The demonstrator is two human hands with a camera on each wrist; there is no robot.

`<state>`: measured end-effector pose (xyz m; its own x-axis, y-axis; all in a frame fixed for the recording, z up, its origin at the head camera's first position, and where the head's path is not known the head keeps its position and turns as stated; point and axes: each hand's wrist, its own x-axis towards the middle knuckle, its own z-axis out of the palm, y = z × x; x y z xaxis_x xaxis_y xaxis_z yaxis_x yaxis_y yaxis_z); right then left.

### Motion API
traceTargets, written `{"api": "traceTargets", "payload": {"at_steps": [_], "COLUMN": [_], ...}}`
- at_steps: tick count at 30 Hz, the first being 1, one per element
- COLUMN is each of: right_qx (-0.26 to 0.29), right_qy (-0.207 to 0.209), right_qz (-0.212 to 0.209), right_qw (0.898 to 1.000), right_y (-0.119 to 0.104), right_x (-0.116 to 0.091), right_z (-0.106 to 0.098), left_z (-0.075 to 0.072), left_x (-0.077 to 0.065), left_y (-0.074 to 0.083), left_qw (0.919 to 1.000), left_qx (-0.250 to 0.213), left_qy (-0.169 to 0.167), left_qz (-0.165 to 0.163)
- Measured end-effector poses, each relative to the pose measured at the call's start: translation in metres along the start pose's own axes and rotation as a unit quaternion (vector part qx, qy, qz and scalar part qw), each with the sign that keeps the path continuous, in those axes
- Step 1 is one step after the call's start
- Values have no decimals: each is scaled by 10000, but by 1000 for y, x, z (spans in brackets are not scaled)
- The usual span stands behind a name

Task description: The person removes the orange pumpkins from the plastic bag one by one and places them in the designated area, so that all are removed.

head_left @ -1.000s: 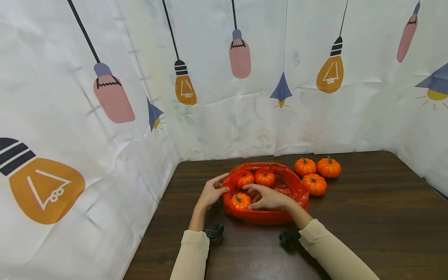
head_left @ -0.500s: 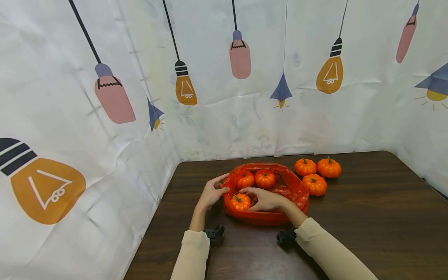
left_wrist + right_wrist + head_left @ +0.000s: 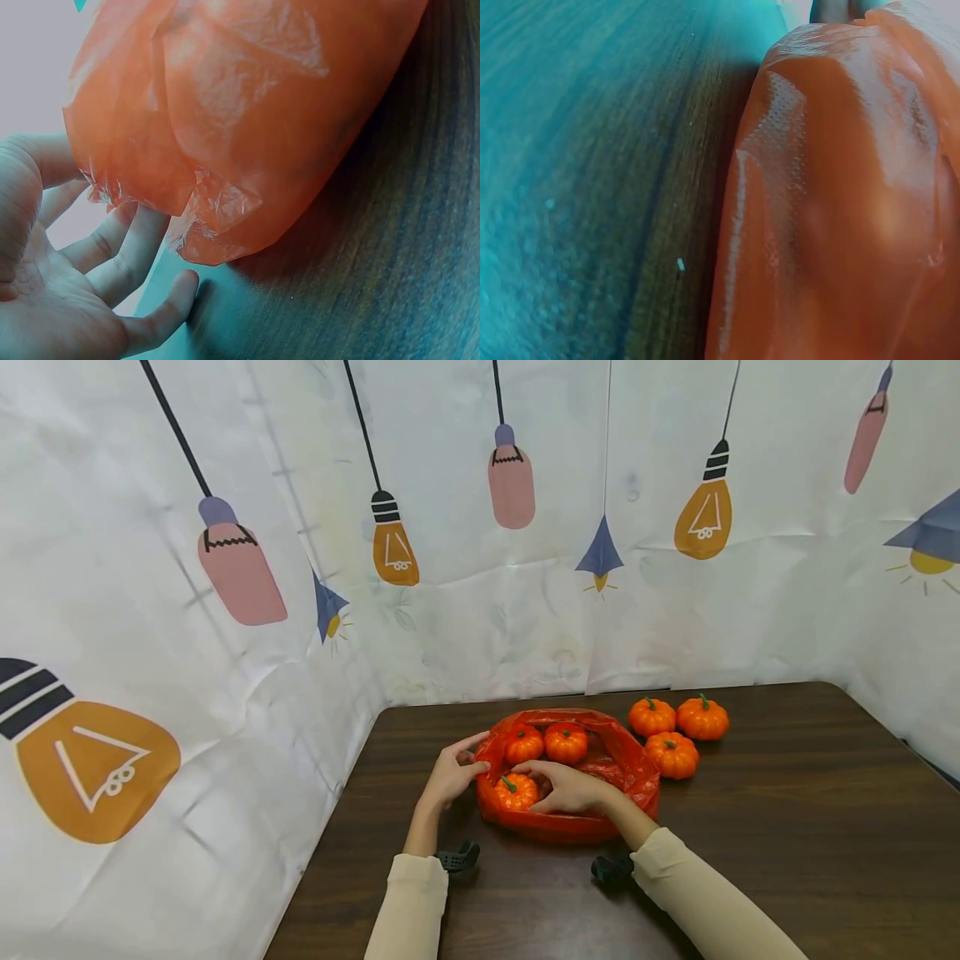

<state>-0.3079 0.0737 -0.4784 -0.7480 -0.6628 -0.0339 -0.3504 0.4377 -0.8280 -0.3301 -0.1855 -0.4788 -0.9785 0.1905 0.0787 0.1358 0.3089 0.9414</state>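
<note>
A red plastic bag [image 3: 645,777] lies spread on the table with its mouth facing up. My left hand [image 3: 450,772] holds its left rim, and the left wrist view shows the thumb and fingers of that hand [image 3: 82,277] about the edge of the plastic. Inside the bag, my right hand [image 3: 566,787] grips a small orange pumpkin [image 3: 516,793] at the front left, fingers behind it and thumb at its right. Two more pumpkins sit at the back of the bag, a left one [image 3: 524,744] and a right one [image 3: 566,743]. In the right wrist view the bag's side [image 3: 832,210] hides my right hand.
Three orange pumpkins stand outside the bag, to its right: one at the back left [image 3: 652,717], one at the back right [image 3: 702,719] and one in front [image 3: 672,756]. The dark wooden table [image 3: 810,827] meets a patterned cloth wall [image 3: 480,635] behind and at the left.
My right hand has shifted slightly left, and its fingers have come in around the front pumpkin. My left hand stays on the bag's rim.
</note>
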Motion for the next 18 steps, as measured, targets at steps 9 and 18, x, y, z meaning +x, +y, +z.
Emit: {"api": "traceTargets", "payload": {"at_steps": [9, 18], "right_qx": [38, 299], "right_qy": [323, 664], "right_qz": [39, 226], "right_qw": [9995, 9971], "right_y": [3, -5], "right_x": [-5, -14], "right_z": [-3, -7], "left_z": [6, 2], "left_x": [-11, -12], "left_y": [22, 26], "left_qw": [9997, 9999], "left_qx": [-51, -76], "left_qy": [207, -9], "left_qz": [-135, -119]}}
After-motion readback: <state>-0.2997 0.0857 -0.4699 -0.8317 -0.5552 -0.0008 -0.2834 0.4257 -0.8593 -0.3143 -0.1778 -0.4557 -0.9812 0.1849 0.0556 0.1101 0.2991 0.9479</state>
